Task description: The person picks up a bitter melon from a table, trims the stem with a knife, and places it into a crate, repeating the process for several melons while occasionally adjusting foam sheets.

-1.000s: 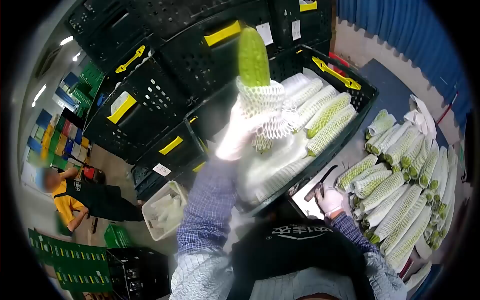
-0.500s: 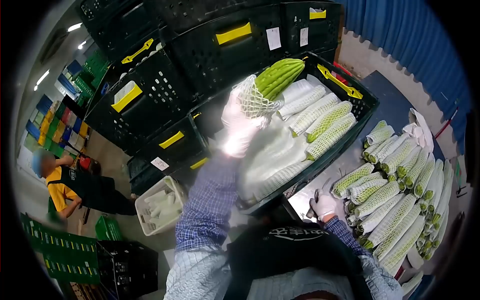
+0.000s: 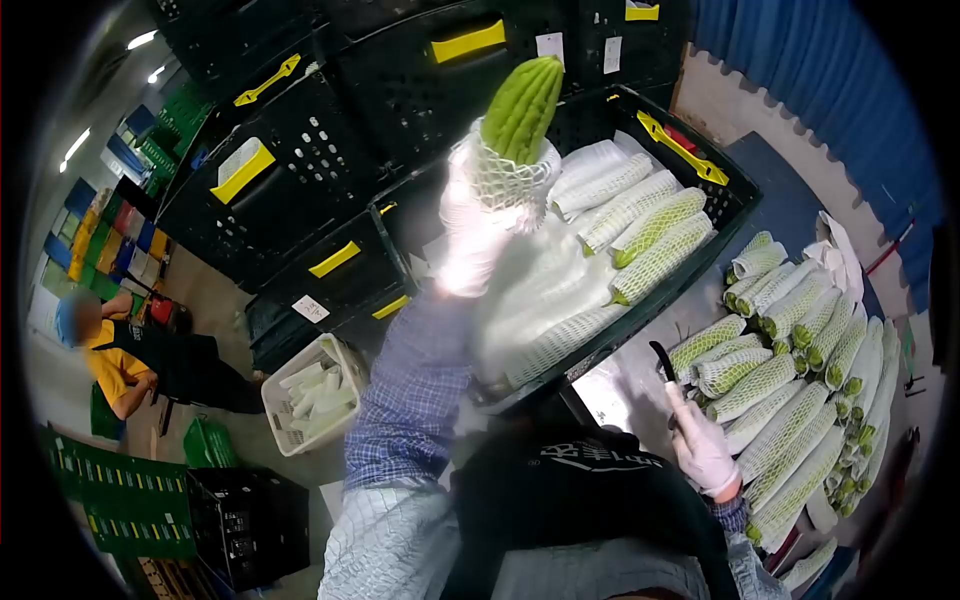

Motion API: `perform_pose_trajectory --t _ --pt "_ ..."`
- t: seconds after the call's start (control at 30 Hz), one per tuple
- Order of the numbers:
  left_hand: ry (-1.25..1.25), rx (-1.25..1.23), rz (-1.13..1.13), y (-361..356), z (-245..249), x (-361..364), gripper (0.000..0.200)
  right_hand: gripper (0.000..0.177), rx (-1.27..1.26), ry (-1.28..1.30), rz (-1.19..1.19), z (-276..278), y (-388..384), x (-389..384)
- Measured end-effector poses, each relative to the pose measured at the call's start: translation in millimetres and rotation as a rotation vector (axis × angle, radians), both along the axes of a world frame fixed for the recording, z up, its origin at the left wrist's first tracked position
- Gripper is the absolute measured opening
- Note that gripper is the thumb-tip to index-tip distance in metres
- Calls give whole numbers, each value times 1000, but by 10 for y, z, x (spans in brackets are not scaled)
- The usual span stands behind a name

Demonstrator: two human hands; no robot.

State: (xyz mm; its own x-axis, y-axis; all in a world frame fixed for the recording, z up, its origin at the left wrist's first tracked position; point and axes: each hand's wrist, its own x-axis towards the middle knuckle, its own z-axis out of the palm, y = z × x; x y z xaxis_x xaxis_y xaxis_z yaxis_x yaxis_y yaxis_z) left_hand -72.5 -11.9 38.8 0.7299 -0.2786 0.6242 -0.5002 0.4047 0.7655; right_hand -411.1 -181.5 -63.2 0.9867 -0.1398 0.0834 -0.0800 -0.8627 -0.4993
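My gloved left hand (image 3: 475,215) is closed around a green bitter melon (image 3: 522,110), raised above the dark crate (image 3: 735,215). A white foam net (image 3: 500,180) covers the melon's lower part, and its ridged upper end is bare. Inside the crate lie net-sleeved bitter melons (image 3: 660,225) and white wrapping, part of it blurred. My gloved right hand (image 3: 705,450) grips a small knife (image 3: 662,362) with a dark, slightly curved blade, beside a pile of net-sleeved bitter melons (image 3: 770,390) on the table.
Dark crates with yellow handles (image 3: 468,40) are stacked behind the open crate. A white basket (image 3: 345,425) with pale pieces stands on the floor at left. Farther left is a person (image 3: 150,360) in a dark apron. Blue corrugated sheeting (image 3: 820,90) covers the right wall.
My left hand has tipped the bitter melon more upright and raised it slightly. My right hand has moved right and towards me, and the knife blade now shows pointing away from me.
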Motion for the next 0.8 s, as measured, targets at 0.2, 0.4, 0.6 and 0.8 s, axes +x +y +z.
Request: perform_pose_trajectory --t 0.2,0.4,0.6,0.8 --pt "-649 484 747 62 -238 285 68 71 -35 -329 -374 329 21 196" --pt "-893 445 874 46 -191 268 60 33 117 -487 -432 345 -6 463" --pt "-911 519 838 15 -263 231 61 24 456 -559 -359 441 -43 775" --pt "-926 631 801 35 -316 248 72 25 324 -661 -118 751 105 1300"
